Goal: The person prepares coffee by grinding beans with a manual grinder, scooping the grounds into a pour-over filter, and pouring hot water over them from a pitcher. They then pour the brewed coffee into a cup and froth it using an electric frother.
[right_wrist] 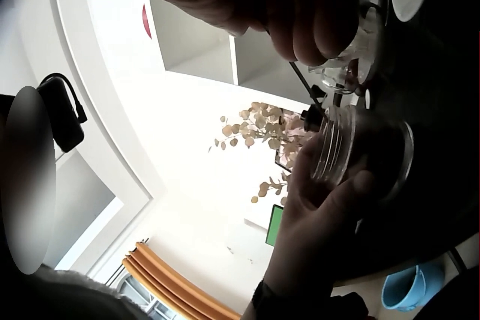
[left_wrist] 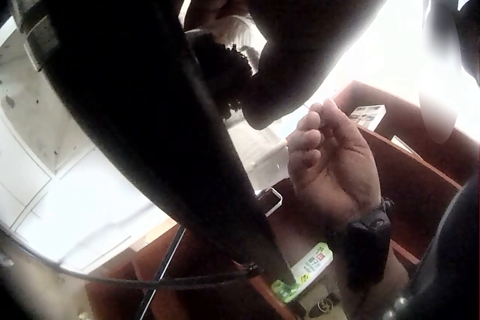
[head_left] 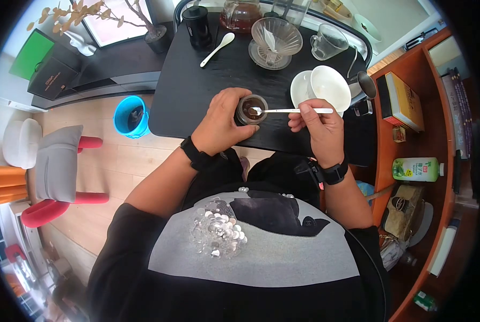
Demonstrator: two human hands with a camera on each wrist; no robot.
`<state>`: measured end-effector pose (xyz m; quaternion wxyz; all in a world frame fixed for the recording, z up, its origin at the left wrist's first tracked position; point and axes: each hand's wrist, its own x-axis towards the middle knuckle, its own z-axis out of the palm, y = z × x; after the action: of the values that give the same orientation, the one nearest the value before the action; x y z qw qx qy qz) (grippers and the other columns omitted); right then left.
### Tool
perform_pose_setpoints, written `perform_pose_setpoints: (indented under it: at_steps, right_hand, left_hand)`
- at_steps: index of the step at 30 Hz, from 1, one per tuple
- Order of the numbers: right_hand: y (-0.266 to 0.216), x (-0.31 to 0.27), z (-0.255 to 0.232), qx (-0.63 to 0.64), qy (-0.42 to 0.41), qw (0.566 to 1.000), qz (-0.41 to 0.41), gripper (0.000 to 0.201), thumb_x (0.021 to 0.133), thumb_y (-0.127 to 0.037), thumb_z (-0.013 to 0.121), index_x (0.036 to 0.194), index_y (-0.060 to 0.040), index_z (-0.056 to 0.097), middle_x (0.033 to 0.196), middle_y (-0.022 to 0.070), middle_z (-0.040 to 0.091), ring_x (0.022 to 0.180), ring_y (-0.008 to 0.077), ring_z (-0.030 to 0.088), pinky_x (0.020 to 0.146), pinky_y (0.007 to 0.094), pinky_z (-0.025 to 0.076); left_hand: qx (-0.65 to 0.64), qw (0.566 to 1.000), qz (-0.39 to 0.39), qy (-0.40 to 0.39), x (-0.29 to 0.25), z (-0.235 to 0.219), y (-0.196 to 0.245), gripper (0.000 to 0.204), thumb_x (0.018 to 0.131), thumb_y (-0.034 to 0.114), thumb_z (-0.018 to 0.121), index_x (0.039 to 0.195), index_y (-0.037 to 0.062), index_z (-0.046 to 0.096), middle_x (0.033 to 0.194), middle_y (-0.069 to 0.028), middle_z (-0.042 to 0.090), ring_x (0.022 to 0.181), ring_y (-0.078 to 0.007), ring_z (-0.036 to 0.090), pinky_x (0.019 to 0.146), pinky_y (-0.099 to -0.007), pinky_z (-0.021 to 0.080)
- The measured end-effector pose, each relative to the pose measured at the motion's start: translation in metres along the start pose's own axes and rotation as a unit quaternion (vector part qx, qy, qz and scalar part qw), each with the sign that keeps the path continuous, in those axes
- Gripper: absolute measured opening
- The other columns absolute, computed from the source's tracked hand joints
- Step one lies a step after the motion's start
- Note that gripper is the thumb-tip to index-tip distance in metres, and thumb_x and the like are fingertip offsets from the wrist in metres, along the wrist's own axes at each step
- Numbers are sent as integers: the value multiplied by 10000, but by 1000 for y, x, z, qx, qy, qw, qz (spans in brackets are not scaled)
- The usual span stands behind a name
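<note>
Clear round sequins (head_left: 218, 231) on the person's grey-and-black top lie nearest the camera; beyond them, both hands meet over the black rectangular tabletop (head_left: 197, 96), close to its near edge. Spoon work in the jar looks like the step in hand: the tip of a slim white spoon (head_left: 283, 111) is inside the mouth of a small clear glass jar (head_left: 243, 111) with dark brown contents. Lifting a load out would call for a steady jar and a level spoon; jerking the long handle could spill some.

The left hand (head_left: 218, 118) comes in from the left, fingers wrapped round the jar's far side and thumb along its near side. The right hand (head_left: 323, 126) pinches the handle between thumb and fingers, the others curled below, its forearm angled up from the near right. Just beyond it, toward the tabletop's right edge, is a white rounded cup (head_left: 334, 86). How full the jar is, I cannot tell.
</note>
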<state>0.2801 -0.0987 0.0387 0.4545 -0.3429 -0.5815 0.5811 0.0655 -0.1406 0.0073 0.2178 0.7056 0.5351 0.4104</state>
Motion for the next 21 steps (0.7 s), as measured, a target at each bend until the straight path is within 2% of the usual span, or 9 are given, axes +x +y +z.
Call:
perform_pose_setpoints:
  at_steps: [5, 9, 11, 12, 15, 18, 21]
  right_hand:
    - [-2, 2, -3, 26, 3, 1000, 15, 150, 886, -131, 541, 952, 3, 550, 784, 117, 631, 666, 150, 609, 595, 245, 504]
    - [-5, -1, -5, 51, 2, 999, 2, 153, 886, -129, 536, 962, 4, 546, 802, 137, 631, 676, 165, 615, 605, 261, 511]
    - [-11, -1, -8, 59, -2, 998, -7, 154, 885, -127, 537, 963, 6, 544, 809, 145, 630, 685, 170, 618, 615, 266, 514]
    - [-16, -1, -8, 59, 3, 998, -15, 155, 883, -122, 539, 963, 11, 542, 816, 148, 632, 690, 173, 620, 623, 268, 517]
    - [-32, 7, -12, 35, 20, 998, -49, 154, 880, -116, 542, 960, 16, 541, 824, 154, 634, 694, 176, 623, 625, 268, 518]
    - [-45, 24, -13, 11, 28, 996, -83, 140, 878, -102, 541, 955, 14, 547, 833, 148, 638, 697, 168, 625, 620, 265, 518]
    - [-47, 39, -11, 2, 25, 994, -104, 128, 870, -94, 553, 945, 10, 563, 846, 129, 642, 708, 145, 621, 624, 254, 513]
  left_hand:
    - [13, 1000, 21, -1, 2, 0, -1, 589, 613, 97, 727, 1134, 31, 461, 1089, -146, 500, 1055, -304, 478, 923, -359, 369]
    - [32, 999, 10, -30, 2, -6, 0, 701, 616, 118, 742, 1228, 23, 413, 1162, -165, 487, 1119, -314, 454, 961, -360, 346]
    - [-23, 998, -16, -56, 2, -11, 1, 771, 617, 125, 748, 1277, 18, 364, 1187, -167, 479, 1144, -298, 445, 977, -358, 336]
    - [-45, 997, -22, -65, 1, -14, -1, 776, 657, 142, 741, 1303, 17, 330, 1213, -160, 469, 1157, -268, 441, 985, -352, 326]
    - [-101, 994, -21, -25, 1, -19, -8, 700, 717, 153, 708, 1296, 18, 339, 1212, -148, 476, 1156, -246, 441, 989, -341, 317]
    - [-85, 995, -54, -5, 1, -25, -6, 625, 770, 151, 665, 1290, 15, 346, 1195, -145, 488, 1148, -233, 443, 994, -330, 306]
    - [-97, 993, -61, 19, -6, -17, -17, 596, 775, 141, 653, 1279, 15, 361, 1179, -148, 499, 1137, -234, 452, 989, -328, 317]
